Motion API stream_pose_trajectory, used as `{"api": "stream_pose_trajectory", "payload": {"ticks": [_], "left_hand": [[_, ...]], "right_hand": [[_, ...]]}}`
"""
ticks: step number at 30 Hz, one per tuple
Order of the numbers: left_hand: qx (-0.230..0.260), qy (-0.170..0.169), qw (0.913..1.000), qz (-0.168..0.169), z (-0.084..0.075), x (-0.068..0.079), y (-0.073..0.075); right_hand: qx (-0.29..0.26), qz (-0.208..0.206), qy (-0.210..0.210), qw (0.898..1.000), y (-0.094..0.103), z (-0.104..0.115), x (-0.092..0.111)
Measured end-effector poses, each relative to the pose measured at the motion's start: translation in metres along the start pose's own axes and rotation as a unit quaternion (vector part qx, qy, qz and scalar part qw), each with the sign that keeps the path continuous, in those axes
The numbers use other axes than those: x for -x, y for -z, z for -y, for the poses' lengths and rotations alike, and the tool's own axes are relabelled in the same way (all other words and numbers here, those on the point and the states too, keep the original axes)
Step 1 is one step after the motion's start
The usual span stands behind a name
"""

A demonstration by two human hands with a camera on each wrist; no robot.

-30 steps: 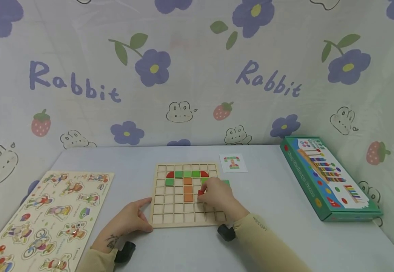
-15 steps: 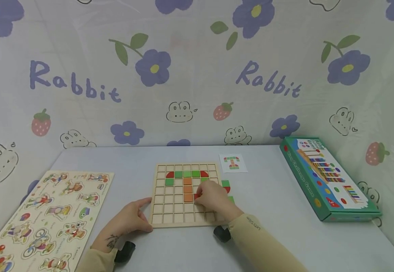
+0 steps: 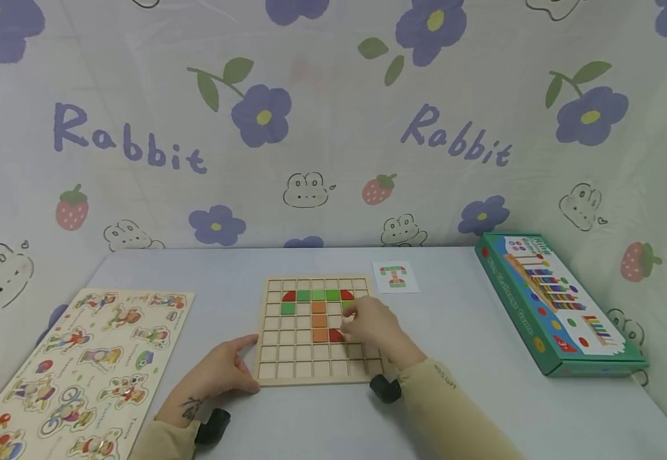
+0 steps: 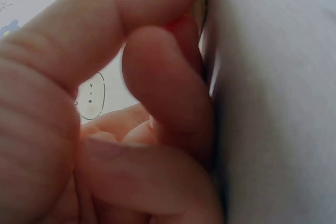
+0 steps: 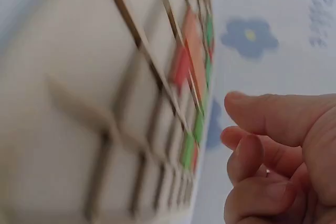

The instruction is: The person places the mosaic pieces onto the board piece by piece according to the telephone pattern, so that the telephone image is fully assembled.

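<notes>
A wooden grid board (image 3: 305,369) lies flat on the table with coloured tiles in its cells. Orange tiles (image 3: 319,321) form a short column, under a row of green tiles (image 3: 303,295) with red rounded tiles (image 3: 289,296) at its ends. Right of the lowest orange tile sits a red rounded tile (image 3: 336,335), also visible in the right wrist view (image 5: 180,66). My right hand (image 3: 374,326) hovers beside that tile, fingers bent and holding nothing. Thumb and fingertips of my left hand (image 3: 218,370) touch the board's left edge without wrapping around it.
A small pattern card (image 3: 395,276) lies behind the board's right corner. A green game box (image 3: 563,306) stands at the right of the table. At the left lies a large wooden picture puzzle (image 3: 98,377).
My right hand has set the red rounded tile into the cell right of the lowest orange tile, let go, and drawn back slightly to the right. My left hand has stayed in place.
</notes>
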State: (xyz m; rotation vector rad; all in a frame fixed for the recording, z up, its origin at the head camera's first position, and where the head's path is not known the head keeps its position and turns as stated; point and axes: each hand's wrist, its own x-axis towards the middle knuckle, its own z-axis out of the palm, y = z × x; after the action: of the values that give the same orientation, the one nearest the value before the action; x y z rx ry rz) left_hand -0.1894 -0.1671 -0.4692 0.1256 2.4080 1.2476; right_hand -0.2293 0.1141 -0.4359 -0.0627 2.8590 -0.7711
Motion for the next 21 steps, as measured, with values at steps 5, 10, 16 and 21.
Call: {"api": "stream_pose_trajectory", "payload": {"ticks": [5, 10, 16, 21], "left_hand": [[0.004, 0.002, 1.0, 0.002, 0.0, 0.0, 0.0], [-0.001, 0.014, 0.9999, -0.004, -0.001, 0.0, 0.0], [-0.001, 0.013, 0.9999, -0.011, -0.001, 0.0, -0.001], [0.0, 0.005, 0.9999, -0.009, -0.001, -0.001, -0.002]], "right_hand": [[0.02, -0.026, -0.08, 0.996, 0.023, -0.027, -0.007], [0.031, 0.0, -0.145, 0.989, 0.027, -0.049, -0.012], [0.034, 0.009, -0.147, 0.989, 0.026, -0.062, -0.013], [0.035, -0.001, -0.159, 0.987, 0.029, -0.068, -0.013]]}}
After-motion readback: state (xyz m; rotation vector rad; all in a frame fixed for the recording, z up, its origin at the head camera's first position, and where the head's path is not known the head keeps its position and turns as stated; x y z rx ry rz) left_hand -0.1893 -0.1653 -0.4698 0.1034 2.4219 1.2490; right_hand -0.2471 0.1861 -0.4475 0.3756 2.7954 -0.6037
